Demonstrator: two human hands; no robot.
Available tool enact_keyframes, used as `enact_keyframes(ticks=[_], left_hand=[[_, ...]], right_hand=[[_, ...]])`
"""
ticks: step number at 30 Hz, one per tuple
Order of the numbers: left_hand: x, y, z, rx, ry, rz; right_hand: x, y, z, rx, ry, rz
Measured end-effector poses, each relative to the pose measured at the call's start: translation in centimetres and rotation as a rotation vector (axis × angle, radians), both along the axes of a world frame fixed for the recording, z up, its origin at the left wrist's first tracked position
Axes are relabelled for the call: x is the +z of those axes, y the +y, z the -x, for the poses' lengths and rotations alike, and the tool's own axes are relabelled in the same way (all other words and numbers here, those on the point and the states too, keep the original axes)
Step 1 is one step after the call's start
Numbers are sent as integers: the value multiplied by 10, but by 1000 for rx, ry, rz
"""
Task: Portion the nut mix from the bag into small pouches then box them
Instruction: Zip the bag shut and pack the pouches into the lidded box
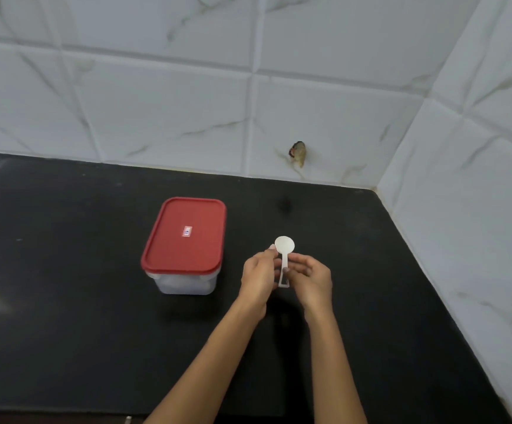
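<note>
I hold the white scoop (284, 255) between both hands just above the black table (65, 301). My left hand (259, 275) has its fingers curled on the handle from the nine o'clock side, and my right hand (311, 278) pinches it from three o'clock, so each grip is clamped on the scoop. Its round bowl points to twelve o'clock and looks empty.

The box (184, 246) stands at nine o'clock from my hands, near but apart from them, with its red lid (187, 234) pressed on. Its clear wall is too cloudy for me to tell what is inside.

I can see no nut bag and no pouches anywhere in view. Either the portioning has not started, or the pouches are already boxed; I cannot tell which.
</note>
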State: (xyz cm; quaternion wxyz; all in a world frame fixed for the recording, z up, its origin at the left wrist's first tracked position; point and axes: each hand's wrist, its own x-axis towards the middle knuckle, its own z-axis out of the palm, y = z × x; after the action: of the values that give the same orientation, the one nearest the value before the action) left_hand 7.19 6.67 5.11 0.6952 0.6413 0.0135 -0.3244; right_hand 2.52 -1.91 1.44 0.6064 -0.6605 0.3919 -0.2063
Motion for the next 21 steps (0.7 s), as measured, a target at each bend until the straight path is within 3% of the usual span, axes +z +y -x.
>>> enact_keyframes(ticks=[9, 21], left_hand=[[-21, 21, -27, 74, -16, -133], [-29, 29, -26, 4, -54, -216]], right_hand=[[-18, 31, -37, 77, 78, -55], [-28, 46, -53, 89, 115, -37]])
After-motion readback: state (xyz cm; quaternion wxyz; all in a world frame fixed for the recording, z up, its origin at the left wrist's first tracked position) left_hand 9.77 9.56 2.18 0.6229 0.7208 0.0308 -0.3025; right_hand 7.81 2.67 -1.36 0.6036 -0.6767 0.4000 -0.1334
